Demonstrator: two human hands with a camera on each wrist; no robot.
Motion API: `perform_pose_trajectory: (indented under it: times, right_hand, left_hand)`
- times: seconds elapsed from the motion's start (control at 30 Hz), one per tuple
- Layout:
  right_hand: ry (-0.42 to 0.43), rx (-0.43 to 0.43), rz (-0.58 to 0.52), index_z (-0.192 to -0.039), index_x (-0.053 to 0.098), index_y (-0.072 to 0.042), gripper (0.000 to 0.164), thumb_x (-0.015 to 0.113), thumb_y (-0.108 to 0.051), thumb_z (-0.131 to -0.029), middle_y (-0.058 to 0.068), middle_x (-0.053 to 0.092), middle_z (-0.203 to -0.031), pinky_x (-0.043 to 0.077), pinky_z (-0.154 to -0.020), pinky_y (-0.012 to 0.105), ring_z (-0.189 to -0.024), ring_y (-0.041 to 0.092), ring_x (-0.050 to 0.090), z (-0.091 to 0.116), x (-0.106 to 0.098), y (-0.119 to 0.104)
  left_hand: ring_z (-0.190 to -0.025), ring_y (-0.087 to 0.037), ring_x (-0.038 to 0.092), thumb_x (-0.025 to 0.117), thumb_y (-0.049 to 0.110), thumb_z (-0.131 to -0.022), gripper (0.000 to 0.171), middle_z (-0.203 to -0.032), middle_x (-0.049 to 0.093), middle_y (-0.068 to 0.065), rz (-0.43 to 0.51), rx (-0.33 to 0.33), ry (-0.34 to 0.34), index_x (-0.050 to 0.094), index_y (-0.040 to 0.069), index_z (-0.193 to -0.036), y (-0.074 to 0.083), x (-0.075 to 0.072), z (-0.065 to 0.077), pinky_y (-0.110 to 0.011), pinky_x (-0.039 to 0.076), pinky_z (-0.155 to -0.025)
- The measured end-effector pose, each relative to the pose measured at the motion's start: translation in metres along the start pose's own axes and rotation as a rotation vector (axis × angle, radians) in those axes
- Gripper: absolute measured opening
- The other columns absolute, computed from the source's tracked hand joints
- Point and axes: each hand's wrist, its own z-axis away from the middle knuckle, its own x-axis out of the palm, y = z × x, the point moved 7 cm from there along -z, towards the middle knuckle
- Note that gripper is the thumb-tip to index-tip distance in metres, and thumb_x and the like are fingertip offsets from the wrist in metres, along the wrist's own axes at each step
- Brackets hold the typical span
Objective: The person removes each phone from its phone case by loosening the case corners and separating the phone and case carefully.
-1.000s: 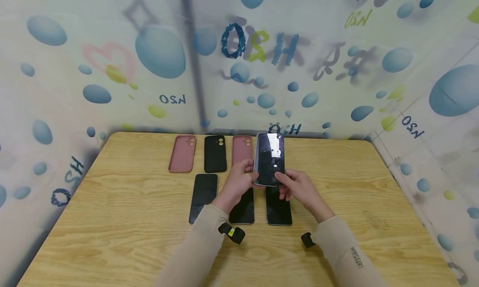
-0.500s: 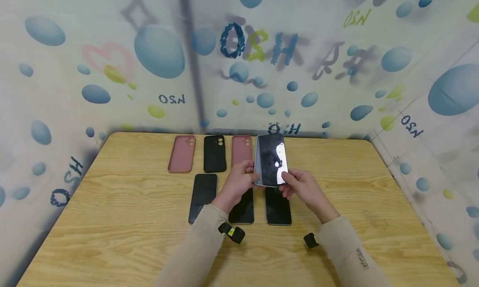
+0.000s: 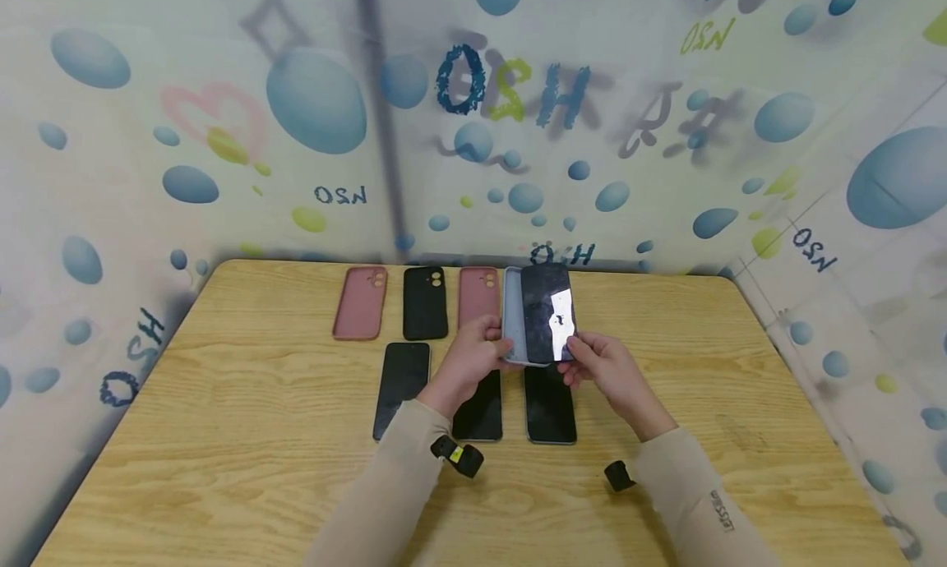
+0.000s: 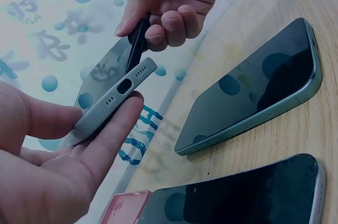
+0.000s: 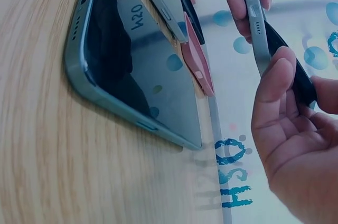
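Above the table's far half, my left hand (image 3: 473, 355) holds a light blue phone case (image 3: 514, 316) by its lower left side. My right hand (image 3: 608, 374) pinches a black-screened smartphone (image 3: 546, 314) near its lower right corner, thumb on the screen. The phone overlaps the case's right part and leaves a strip of its inside bare on the left. Seen from the left wrist, the case's end wall (image 4: 113, 97) has a port slot and small holes, and the phone stands at an angle to it. From the right wrist, the phone (image 5: 296, 76) tilts away from the case (image 5: 257, 31).
Along the back of the wooden table (image 3: 244, 386) lie a pink case (image 3: 360, 304), a black case (image 3: 425, 304) and another pink case (image 3: 477, 296). Nearer me lie a left phone (image 3: 403, 382), a middle phone (image 3: 479, 411) and a right phone (image 3: 551, 411). A patterned wall stands behind.
The phone has shifted right from lying over most of the light blue case, baring more of the case's inside. My right hand moved right with it; my left hand stayed nearly still.
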Motion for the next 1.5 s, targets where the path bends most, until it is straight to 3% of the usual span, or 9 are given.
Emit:
perform_pose_trajectory:
  times: [0.53,0.7,1.1,1.5]
  right_hand:
    - [0.044,0.014,0.028,-0.113,0.057,0.017,0.038,0.041,-0.018,-0.113,0.01,0.067,-0.086,0.058,-0.069,0.025,-0.071,0.014,0.063,0.009,-0.021,0.005]
    - [0.057,0.009,0.012,-0.112,0.057,0.018,0.039,0.04,-0.017,-0.113,0.005,0.067,-0.082,0.058,-0.067,0.024,-0.069,0.012,0.063,0.013,-0.026,0.005]
    - [0.072,0.005,-0.047,-0.107,0.058,0.015,0.036,0.041,-0.016,-0.113,0.002,0.069,-0.077,0.056,-0.063,0.024,-0.064,0.011,0.063,0.02,-0.037,0.01]
    - [0.08,0.034,-0.025,-0.11,0.058,0.015,0.038,0.04,-0.019,-0.113,-0.001,0.069,-0.076,0.055,-0.063,0.024,-0.065,0.01,0.062,0.03,-0.05,0.016]
  left_hand:
    - [-0.125,-0.046,0.059,0.037,-0.007,-0.103,0.043,-0.14,0.054,-0.034,-0.006,-0.04,-0.013,0.041,-0.013,-0.145,0.0,0.001,-0.004,-0.054,0.056,-0.098]
    - [-0.126,-0.046,0.058,0.036,-0.008,-0.103,0.043,-0.141,0.053,-0.034,-0.01,-0.044,-0.011,0.04,-0.013,-0.145,0.001,0.0,-0.005,-0.054,0.056,-0.097]
    - [-0.128,-0.043,0.059,0.036,-0.006,-0.105,0.042,-0.142,0.054,-0.031,-0.023,-0.048,-0.008,0.04,-0.009,-0.147,0.005,0.0,-0.007,-0.054,0.054,-0.1]
    - [-0.127,-0.043,0.059,0.035,-0.007,-0.104,0.044,-0.142,0.054,-0.03,-0.036,-0.049,-0.001,0.041,-0.008,-0.148,0.007,-0.001,-0.01,-0.057,0.053,-0.101]
